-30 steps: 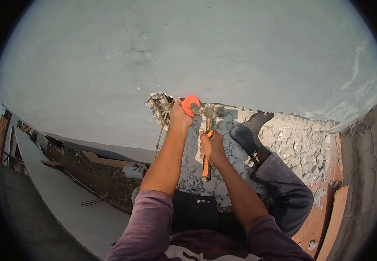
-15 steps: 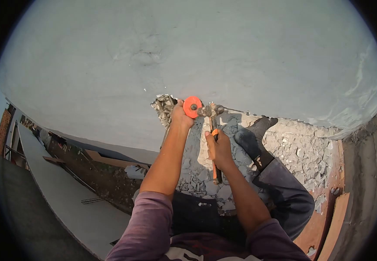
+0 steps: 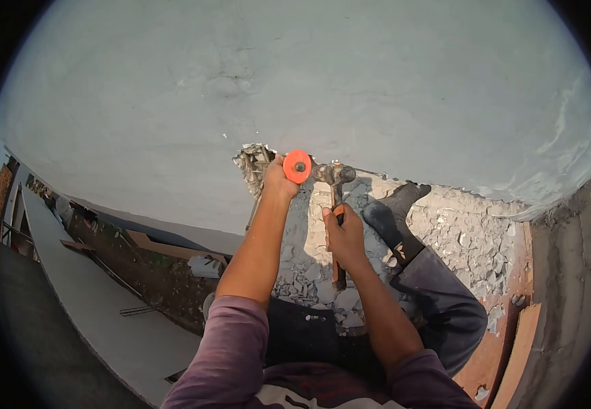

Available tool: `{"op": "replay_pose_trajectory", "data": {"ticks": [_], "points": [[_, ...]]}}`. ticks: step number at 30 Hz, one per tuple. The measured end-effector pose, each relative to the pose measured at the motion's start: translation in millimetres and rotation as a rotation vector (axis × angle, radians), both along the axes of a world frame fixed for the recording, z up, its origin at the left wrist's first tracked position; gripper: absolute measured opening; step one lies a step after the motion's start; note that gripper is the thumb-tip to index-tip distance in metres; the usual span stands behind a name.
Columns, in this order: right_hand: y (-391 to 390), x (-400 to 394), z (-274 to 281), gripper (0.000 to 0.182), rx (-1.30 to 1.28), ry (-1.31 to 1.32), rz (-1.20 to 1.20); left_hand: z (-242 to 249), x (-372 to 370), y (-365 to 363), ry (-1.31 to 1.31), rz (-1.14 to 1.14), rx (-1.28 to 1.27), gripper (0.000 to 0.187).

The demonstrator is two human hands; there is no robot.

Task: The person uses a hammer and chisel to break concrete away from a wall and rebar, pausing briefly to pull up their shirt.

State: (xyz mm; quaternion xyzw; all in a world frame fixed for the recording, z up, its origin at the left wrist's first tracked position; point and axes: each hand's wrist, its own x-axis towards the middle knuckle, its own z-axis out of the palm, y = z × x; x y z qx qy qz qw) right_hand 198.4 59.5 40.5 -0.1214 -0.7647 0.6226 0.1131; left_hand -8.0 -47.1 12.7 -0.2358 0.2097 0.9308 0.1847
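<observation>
The head view is showing both hands working close together in front of a pale grey wall (image 3: pixel 377 88). The left hand (image 3: pixel 278 183) is closing firmly around a chisel (image 3: pixel 299 167) with a round orange guard; the guard's face and the dark struck end are facing the camera, while the tip is staying hidden behind the hand. The right hand (image 3: pixel 345 235) is gripping a short-handled hammer (image 3: pixel 336 177) partway along its black-and-orange handle, with the head pointing away from the body, just to the right of the guard.

Half a second ago the hammer head was overlapping the guard's right edge; now it is sitting a little farther right, and a narrow gap is showing between the two. The chisel is keeping nearly the same place beside the hole.

Just left of the left hand, a ragged hole (image 3: pixel 251 170) is breaking the wall's lower edge. Below the tools, broken grey rubble (image 3: pixel 322 292) is covering the ground, and a foot in dark footwear (image 3: pixel 389 215) is resting to the right of the hammer. Farther out, a wooden plank (image 3: pixel 519 354) is lying at the lower right, and a long grey panel (image 3: pixel 91 286) is stretching along the lower left.
</observation>
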Motion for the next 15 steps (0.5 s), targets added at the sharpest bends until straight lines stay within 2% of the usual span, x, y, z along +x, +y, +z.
{"op": "replay_pose_trajectory", "data": {"ticks": [1,4,7,9,10,11,15], "points": [[2.1,7.9,18.9,0.026,0.082,0.100,-0.067,5.6,-1.0,1.4,0.005,-0.007,0.000,0.035],[1.1,24.3,89.6,0.024,-0.310,0.442,-0.237,-2.5,-3.0,-0.1,0.017,0.027,-0.009,0.031],[-6.7,-3.5,87.1,0.023,-0.419,0.892,-0.431,-2.0,-4.4,-8.0,0.032,0.037,-0.030,0.029],[-27.8,-22.7,22.4,0.023,-0.326,0.571,-0.321,10.3,-0.5,-8.5,-0.007,0.002,-0.025,0.030],[-22.1,-37.9,-12.0,0.025,0.254,0.130,-0.045,19.6,3.5,-10.1,-0.053,-0.032,-0.022,0.030],[-21.7,-29.9,7.2,0.027,-0.332,-0.181,0.123,23.6,8.8,-11.5,-0.102,-0.065,-0.023,0.030],[-4.2,-3.5,3.8,0.027,-0.161,0.078,-0.025,4.7,0.4,-8.4,0.002,-0.079,-0.049,0.033]]}}
